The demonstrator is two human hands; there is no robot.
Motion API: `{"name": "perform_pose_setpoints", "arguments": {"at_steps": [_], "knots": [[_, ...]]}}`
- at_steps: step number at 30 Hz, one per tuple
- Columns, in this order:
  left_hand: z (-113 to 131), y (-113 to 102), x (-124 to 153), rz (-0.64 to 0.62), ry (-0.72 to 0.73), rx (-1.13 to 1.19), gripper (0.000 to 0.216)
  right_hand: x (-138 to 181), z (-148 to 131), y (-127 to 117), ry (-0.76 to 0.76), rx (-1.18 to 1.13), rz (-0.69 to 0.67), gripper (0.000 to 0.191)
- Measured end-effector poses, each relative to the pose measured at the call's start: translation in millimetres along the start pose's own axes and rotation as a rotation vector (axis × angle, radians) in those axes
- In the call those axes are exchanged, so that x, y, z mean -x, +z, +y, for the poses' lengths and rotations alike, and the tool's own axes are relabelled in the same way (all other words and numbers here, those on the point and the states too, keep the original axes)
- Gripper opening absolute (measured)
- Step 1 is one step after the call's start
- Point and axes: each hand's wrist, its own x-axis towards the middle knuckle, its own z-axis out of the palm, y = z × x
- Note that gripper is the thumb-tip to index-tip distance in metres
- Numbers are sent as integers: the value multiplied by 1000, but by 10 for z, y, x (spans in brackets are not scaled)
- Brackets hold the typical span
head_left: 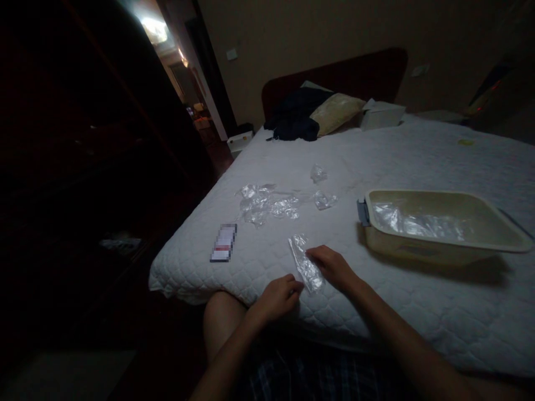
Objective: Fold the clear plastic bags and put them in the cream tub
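A clear plastic bag (301, 257), folded into a narrow strip, lies on the white quilted bed near its front edge. My right hand (334, 268) reaches over from the right, its fingers pressed together on the bag's right edge. At the bag's lower left edge is my left hand (281, 296), with curled fingers closed at the plastic; its fingertips are partly hidden. Beyond my hands, several crumpled clear bags (286, 207) lie spread on the quilt. To the right stands a beige plastic bin (418, 253) with a grey side latch, holding more clear plastic.
A phone (223, 243) with a blurred screen lies left of my hands. Dark clothing (295, 114), a tan pillow (337, 113) and a white box (382, 115) rest by the headboard (376, 69). The bed's left edge drops to a dark floor.
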Motion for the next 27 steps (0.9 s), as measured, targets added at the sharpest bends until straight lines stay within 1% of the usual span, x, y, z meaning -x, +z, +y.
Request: {"name": "perform_pose_setpoints", "arguments": {"at_steps": [3,8,11,14,18,21,24,27], "knots": [[-84,-20,-18,49,15,-71,23,51,14,-14,-21,19,33,25],[-372,22,-140,259,-47,-314,26,115,5,-57,-93,137,59,25],[-513,83,-252,295,60,-443,29,127,5,-44,-165,225,43,26],[-573,155,-347,329,155,-485,30,131,20,-14,-216,267,27,27],[-563,228,-400,386,148,-469,25,133,37,6,-257,267,-3,27],[-531,239,-397,397,100,-392,25,126,28,0,-238,238,-39,26],[-500,221,-397,402,33,-239,24,112,14,3,-161,165,-67,24],[-478,195,-425,407,-27,-59,23,94,8,25,-20,72,-64,20]]}}
